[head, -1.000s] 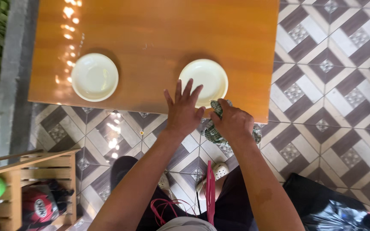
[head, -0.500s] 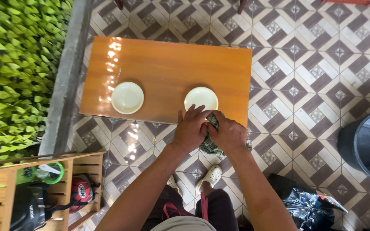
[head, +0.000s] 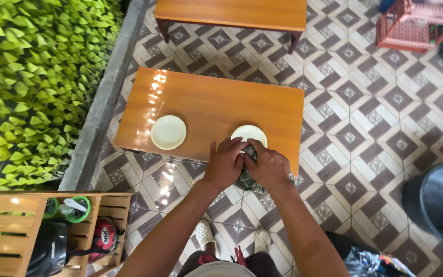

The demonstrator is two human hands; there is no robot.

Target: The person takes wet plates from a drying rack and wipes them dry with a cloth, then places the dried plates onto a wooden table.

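Both hands meet over a green-and-white checked cloth held in front of the near edge of a low orange table. My left hand closes on the cloth's left side and my right hand grips its right side. Just beyond my fingers a cream plate sits on the table, partly hidden by them. A second cream plate lies to the left, well apart from my hands.
A green leafy wall and grey kerb run along the left. A wooden shelf with bags stands at lower left. Another orange table is behind, a red crate at upper right, a dark bin at right.
My view has pulled back and up from the table. My left hand, flat by the right plate a second ago, has closed onto the cloth beside my right hand.
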